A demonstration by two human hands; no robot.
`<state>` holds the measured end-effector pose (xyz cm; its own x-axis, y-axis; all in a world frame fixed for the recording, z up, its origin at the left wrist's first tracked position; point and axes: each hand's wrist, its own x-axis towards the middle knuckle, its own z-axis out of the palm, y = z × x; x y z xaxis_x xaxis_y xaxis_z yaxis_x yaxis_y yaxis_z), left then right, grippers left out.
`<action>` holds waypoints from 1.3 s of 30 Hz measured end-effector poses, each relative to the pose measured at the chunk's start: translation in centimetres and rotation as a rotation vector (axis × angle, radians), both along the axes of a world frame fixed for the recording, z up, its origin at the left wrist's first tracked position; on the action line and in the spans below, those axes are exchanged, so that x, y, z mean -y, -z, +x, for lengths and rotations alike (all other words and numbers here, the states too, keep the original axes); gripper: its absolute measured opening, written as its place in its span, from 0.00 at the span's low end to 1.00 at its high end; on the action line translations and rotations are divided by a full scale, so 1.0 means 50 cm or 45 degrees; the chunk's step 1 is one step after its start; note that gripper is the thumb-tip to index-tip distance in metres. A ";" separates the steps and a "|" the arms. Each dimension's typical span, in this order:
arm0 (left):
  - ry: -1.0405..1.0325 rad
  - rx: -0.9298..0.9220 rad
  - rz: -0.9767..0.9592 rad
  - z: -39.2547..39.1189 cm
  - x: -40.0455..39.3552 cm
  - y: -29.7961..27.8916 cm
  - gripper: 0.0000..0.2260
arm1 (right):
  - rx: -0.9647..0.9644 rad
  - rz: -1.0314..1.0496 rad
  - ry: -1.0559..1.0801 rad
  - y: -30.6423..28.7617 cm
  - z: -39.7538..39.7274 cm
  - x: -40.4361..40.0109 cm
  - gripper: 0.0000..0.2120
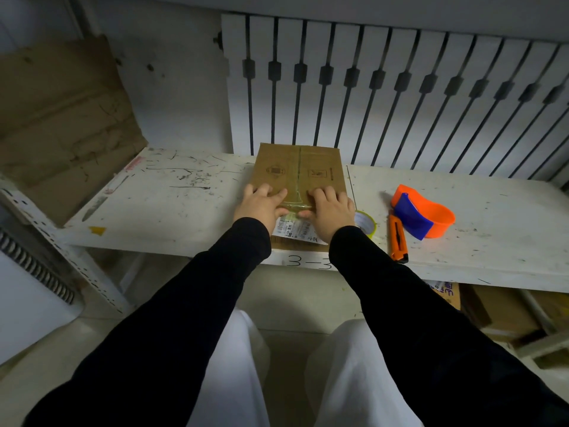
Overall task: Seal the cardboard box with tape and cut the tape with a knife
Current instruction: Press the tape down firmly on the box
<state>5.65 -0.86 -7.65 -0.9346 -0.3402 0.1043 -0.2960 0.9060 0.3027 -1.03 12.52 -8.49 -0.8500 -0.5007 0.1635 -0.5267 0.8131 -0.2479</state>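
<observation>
A brown cardboard box point(295, 171) lies flat on the white work table point(172, 211), its flaps closed, with clear tape along the centre seam. My left hand point(261, 204) and my right hand point(331, 211) rest palm down on the box's near edge, fingers spread, on either side of the taped seam. Neither hand holds anything. A white shipping label point(295, 231) shows on the box's near side between my wrists. A roll of clear tape point(366, 223) lies just right of my right hand. An orange utility knife point(398, 238) lies beside the roll.
An orange and blue tape dispenser point(423, 215) sits on the table to the right of the knife. A white slatted panel point(400, 94) stands behind the table. Flattened cardboard point(61, 118) leans at the left. More boxes point(508, 315) sit under the table at the right.
</observation>
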 end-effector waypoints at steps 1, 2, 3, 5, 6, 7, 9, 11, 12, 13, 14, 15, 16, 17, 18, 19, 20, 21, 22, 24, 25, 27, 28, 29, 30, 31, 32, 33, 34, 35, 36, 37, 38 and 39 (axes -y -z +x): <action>0.003 0.015 0.028 -0.002 0.003 -0.004 0.22 | 0.016 -0.004 -0.012 -0.003 0.000 -0.003 0.24; 0.006 0.044 0.037 -0.004 0.004 -0.009 0.21 | 0.021 -0.001 -0.030 -0.006 0.001 -0.006 0.24; 0.020 0.067 0.019 -0.006 0.005 -0.012 0.21 | 0.018 0.012 -0.050 -0.008 0.002 -0.010 0.25; 0.074 0.089 0.019 -0.009 0.011 -0.013 0.20 | 0.026 0.061 -0.093 -0.014 0.004 -0.019 0.31; 0.082 0.088 0.040 -0.009 0.013 -0.012 0.20 | 0.048 0.083 -0.111 -0.016 0.005 -0.022 0.34; 0.067 0.090 0.080 -0.007 0.015 -0.011 0.20 | 0.074 0.086 -0.117 -0.018 0.006 -0.024 0.35; 0.028 0.104 0.059 0.002 0.013 -0.016 0.25 | 0.104 -0.034 -0.011 -0.015 0.012 -0.024 0.38; 0.006 0.154 -0.009 0.013 0.008 -0.018 0.33 | 0.160 -0.267 0.275 -0.006 0.030 -0.023 0.39; -0.007 0.174 -0.044 0.019 0.006 -0.019 0.35 | 0.243 -0.389 0.371 -0.001 0.039 -0.021 0.39; -0.021 0.184 -0.063 0.023 0.005 -0.017 0.37 | 0.358 -0.512 0.397 0.006 0.048 -0.017 0.38; -0.028 0.193 -0.080 0.028 0.003 -0.014 0.37 | 0.459 -0.615 0.367 0.013 0.056 -0.013 0.36; -0.040 0.204 -0.105 0.033 0.004 -0.009 0.37 | 0.513 -0.674 0.320 0.017 0.063 -0.008 0.35; -0.059 0.211 -0.131 0.038 0.008 -0.005 0.38 | 0.526 -0.696 0.284 0.017 0.068 -0.002 0.35; -0.081 0.213 -0.154 0.043 0.014 -0.001 0.38 | 0.524 -0.689 0.270 0.014 0.071 0.004 0.34; -0.106 0.210 -0.168 0.046 0.023 0.002 0.38 | 0.518 -0.679 0.262 0.012 0.071 0.012 0.34; -0.127 0.206 -0.186 0.049 0.032 0.004 0.39 | 0.525 -0.666 0.257 0.010 0.073 0.021 0.33; -0.145 0.208 -0.204 0.053 0.039 0.004 0.39 | 0.539 -0.661 0.242 0.009 0.075 0.029 0.33; -0.160 0.214 -0.215 0.057 0.047 0.003 0.38 | 0.562 -0.663 0.230 0.008 0.080 0.037 0.33; -0.170 0.220 -0.220 0.058 0.053 0.000 0.38 | 0.576 -0.671 0.216 0.007 0.084 0.043 0.33; -0.173 0.232 -0.220 0.057 0.059 -0.004 0.38 | 0.591 -0.680 0.197 0.009 0.087 0.049 0.34; -0.172 0.226 -0.226 0.055 0.055 -0.006 0.38 | 0.592 -0.683 0.189 0.011 0.088 0.049 0.35; -0.167 0.150 -0.224 0.050 0.033 -0.006 0.39 | 0.600 -0.721 0.150 0.015 0.085 0.041 0.38; -0.152 0.079 -0.215 0.046 0.016 -0.007 0.39 | 0.593 -0.753 0.129 0.016 0.082 0.033 0.40; -0.120 -0.001 -0.209 0.040 -0.005 -0.008 0.39 | 0.577 -0.772 0.117 0.016 0.080 0.023 0.40; -0.072 -0.084 -0.207 0.034 -0.028 -0.009 0.38 | 0.555 -0.783 0.118 0.015 0.076 0.009 0.40; -0.012 -0.164 -0.205 0.027 -0.053 -0.011 0.37 | 0.536 -0.799 0.128 0.014 0.071 -0.006 0.40; 0.055 -0.236 -0.200 0.019 -0.078 -0.013 0.36 | 0.518 -0.823 0.140 0.014 0.063 -0.021 0.39; 0.126 -0.298 -0.186 0.012 -0.103 -0.014 0.34 | 0.501 -0.846 0.162 0.013 0.055 -0.038 0.38; 0.194 -0.349 -0.162 0.006 -0.130 -0.014 0.32 | 0.480 -0.868 0.188 0.015 0.047 -0.055 0.37; 0.258 -0.387 -0.130 -0.001 -0.156 -0.010 0.31 | 0.461 -0.883 0.220 0.018 0.037 -0.070 0.35; 0.313 -0.408 -0.098 -0.008 -0.180 -0.005 0.29 | 0.446 -0.887 0.253 0.022 0.027 -0.087 0.33; 0.356 -0.409 -0.069 -0.017 -0.202 0.002 0.28 | 0.439 -0.877 0.287 0.028 0.018 -0.103 0.30; 0.388 -0.394 -0.049 -0.027 -0.220 0.009 0.28 | 0.434 -0.856 0.320 0.034 0.010 -0.119 0.27; 0.414 -0.363 -0.037 -0.039 -0.234 0.018 0.27 | 0.424 -0.835 0.344 0.040 0.002 -0.135 0.24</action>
<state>3.72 10.86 -8.53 -0.9249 -0.0257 0.3792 0.0982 0.9477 0.3038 -0.94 19.26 -10.47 -0.9849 -0.1585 0.0697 -0.1450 0.5353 -0.8321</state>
